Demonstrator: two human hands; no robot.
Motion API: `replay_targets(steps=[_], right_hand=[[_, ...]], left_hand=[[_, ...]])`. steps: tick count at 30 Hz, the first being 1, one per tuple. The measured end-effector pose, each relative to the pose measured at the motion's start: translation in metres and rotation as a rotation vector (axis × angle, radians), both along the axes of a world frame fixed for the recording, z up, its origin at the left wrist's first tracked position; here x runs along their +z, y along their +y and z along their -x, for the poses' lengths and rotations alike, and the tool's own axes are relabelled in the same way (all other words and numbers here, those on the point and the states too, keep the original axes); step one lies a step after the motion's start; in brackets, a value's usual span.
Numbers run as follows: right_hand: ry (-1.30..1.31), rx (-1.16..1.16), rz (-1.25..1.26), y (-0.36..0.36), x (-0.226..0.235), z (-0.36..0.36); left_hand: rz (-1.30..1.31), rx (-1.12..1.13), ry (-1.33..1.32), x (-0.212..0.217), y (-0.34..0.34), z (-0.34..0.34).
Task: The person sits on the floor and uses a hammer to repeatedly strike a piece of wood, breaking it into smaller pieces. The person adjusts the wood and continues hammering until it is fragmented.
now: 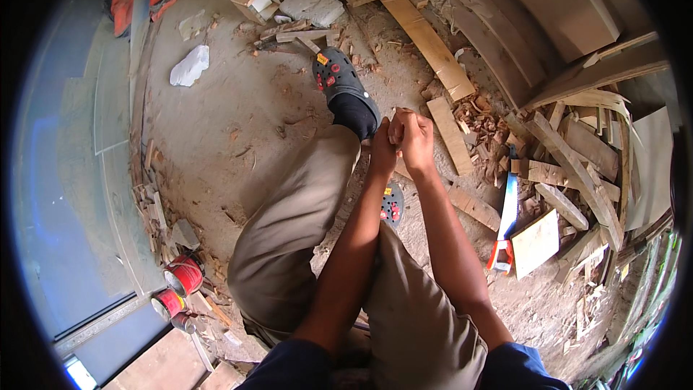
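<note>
My left hand (pixel 382 149) and my right hand (pixel 414 139) meet in front of my knees, touching each other. Fingers on both are curled closed; anything pinched between them is hidden or too small to make out. Just left of and beyond the hands is my dark clog (pixel 336 76) with red and yellow charms, worn over a black sock. The other clog (pixel 392 204) shows partly between my forearms. Close to the right hand, a short wooden board (pixel 450 136) lies on the dusty ground.
To the right rests a handsaw (pixel 510 202) with an orange handle, beside a pale square board (pixel 536 244) and heaped wood scraps (pixel 577 166). Longer planks (pixel 429 45) lie farther off. Red cans (pixel 185 274) stand at lower left near a grey-blue panel (pixel 79 173).
</note>
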State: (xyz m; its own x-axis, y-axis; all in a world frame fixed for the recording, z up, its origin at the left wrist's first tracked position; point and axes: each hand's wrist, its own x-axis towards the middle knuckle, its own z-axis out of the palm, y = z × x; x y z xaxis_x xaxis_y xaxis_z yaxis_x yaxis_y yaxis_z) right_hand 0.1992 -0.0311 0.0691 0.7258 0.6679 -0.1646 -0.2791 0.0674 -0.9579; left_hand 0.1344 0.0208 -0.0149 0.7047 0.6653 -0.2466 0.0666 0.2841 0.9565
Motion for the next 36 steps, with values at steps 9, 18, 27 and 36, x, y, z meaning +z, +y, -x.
replay_targets(steps=[9, 18, 27, 36], right_hand=[[0.116, 0.431, 0.307, 0.019, 0.024, -0.033], [0.030, 0.038, 0.276, 0.007, 0.027, -0.003], [-0.019, -0.026, 0.073, -0.038, 0.021, 0.001], [0.016, -0.027, 0.064, -0.045, 0.014, -0.008]], left_hand=[[0.148, -0.198, -0.185, 0.038, 0.027, 0.000], [0.299, 0.000, -0.032, 0.052, 0.000, 0.000], [-0.075, -0.069, 0.133, 0.009, -0.033, -0.002], [0.047, -0.072, 0.114, 0.001, -0.039, -0.011]])
